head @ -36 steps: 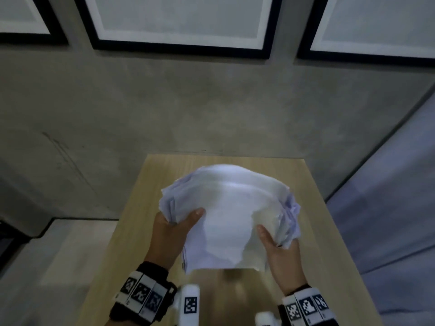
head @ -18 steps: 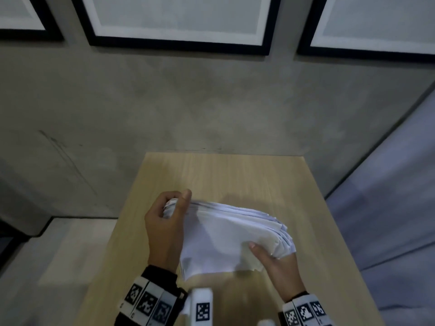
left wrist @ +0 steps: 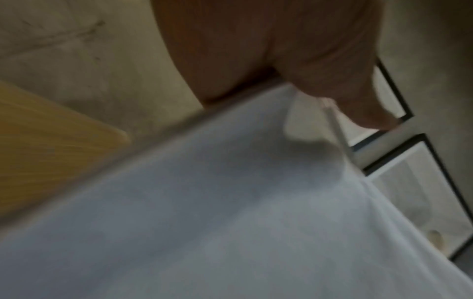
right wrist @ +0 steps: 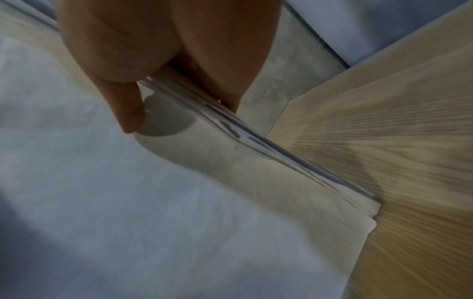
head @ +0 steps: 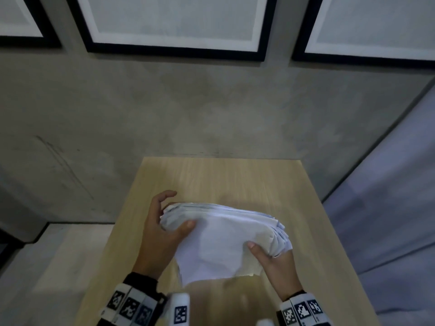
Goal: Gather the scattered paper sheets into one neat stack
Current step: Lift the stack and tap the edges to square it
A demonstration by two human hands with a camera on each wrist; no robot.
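Note:
A thick stack of white paper sheets [head: 223,234] is held low over the light wooden table [head: 223,180]; its edges are uneven and fan out at the right. My left hand [head: 160,231] holds the stack's left edge, thumb on top and index finger curled past the far corner. My right hand [head: 275,267] pinches the near right corner, thumb on top and fingers underneath. In the left wrist view, which is blurred, the paper [left wrist: 230,222] fills most of the frame. The right wrist view shows the layered sheet edges [right wrist: 256,141] under my thumb [right wrist: 128,113].
The table stands against a concrete wall [head: 211,109] with black-framed pictures [head: 176,24]. A grey-blue curtain [head: 388,208] hangs close to the table's right edge. Floor [head: 58,255] lies beyond the left edge. No loose sheets show on the tabletop.
The stack, held up and bowed a second ago, has come down flatter toward the table. My left hand has shifted from wrapping the far left corner to laying its thumb on top.

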